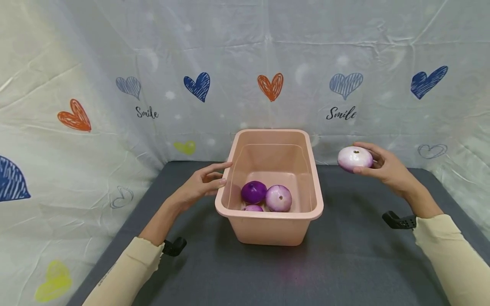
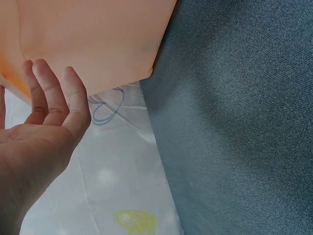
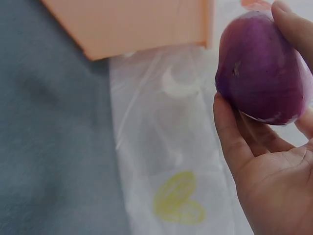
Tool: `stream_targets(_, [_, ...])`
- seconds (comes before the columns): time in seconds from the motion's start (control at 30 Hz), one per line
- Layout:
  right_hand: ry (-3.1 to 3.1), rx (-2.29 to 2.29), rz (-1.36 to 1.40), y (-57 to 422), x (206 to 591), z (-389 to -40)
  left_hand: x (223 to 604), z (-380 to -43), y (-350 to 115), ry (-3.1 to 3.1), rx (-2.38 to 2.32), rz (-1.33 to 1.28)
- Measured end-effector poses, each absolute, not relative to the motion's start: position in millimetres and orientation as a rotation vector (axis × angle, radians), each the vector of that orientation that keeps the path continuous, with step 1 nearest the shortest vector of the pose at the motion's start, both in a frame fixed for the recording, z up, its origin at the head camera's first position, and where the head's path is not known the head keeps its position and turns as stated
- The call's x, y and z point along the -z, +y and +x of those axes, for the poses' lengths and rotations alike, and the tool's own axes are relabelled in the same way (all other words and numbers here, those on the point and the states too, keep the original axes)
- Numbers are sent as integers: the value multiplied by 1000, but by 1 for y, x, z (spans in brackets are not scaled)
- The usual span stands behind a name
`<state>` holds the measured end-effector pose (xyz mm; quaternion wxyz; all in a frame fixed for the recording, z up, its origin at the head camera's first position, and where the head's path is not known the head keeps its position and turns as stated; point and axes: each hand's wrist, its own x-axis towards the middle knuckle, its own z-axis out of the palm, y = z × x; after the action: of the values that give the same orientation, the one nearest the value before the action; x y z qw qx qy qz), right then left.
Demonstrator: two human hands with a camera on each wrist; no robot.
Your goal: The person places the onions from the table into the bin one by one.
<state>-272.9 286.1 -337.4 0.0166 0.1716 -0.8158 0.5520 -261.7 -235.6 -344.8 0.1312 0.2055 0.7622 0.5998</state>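
A pink plastic tub [image 1: 273, 229] stands on the table, with several round purple red onions lying inside: a dark purple onion [image 1: 254, 192], a paler onion [image 1: 279, 198] and one partly hidden behind the front rim. My left hand [image 1: 195, 187] is at the tub's left rim, its loosely bent fingers [image 2: 76, 98] touching the side. To the right of the tub, my right hand [image 1: 383, 165] holds another red onion [image 1: 354, 159] above the table, thumb and fingers around it. In the right wrist view this onion [image 3: 264, 68] looks glossy and deep purple, with a small scar.
Dark grey cloth covers the table [image 1: 356, 255]. Behind and to the left hangs a pale curtain [image 1: 229, 46] printed with hearts and "Smile". A black band [image 1: 399, 220] is on the right wrist, and another black band [image 1: 175, 246] on the left.
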Motion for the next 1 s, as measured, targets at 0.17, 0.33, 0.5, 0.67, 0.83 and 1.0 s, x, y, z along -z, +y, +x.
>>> stream_targets(0.17, [-2489,-1723,599,279,329,-276,345,-262,-235,2203,-1757,593])
stream_targets(0.33, [-2462,-1761,637,270,320,-278,344,-261,-235,2208,-1762,591])
stream_targets(0.5, [-2436,-1780,694,260,310,-279,343,-261,-236,2218,-1770,573])
stream_targets(0.67, [-2444,-1760,760,249,303,-281,343,-261,-237,2220,-1777,562])
stream_targets(0.83, [-2417,-1778,848,237,298,-286,343,-261,-237,2209,-1779,560])
stream_targets(1.0, [-2404,-1790,924,224,294,-290,343,-260,-236,2194,-1787,554])
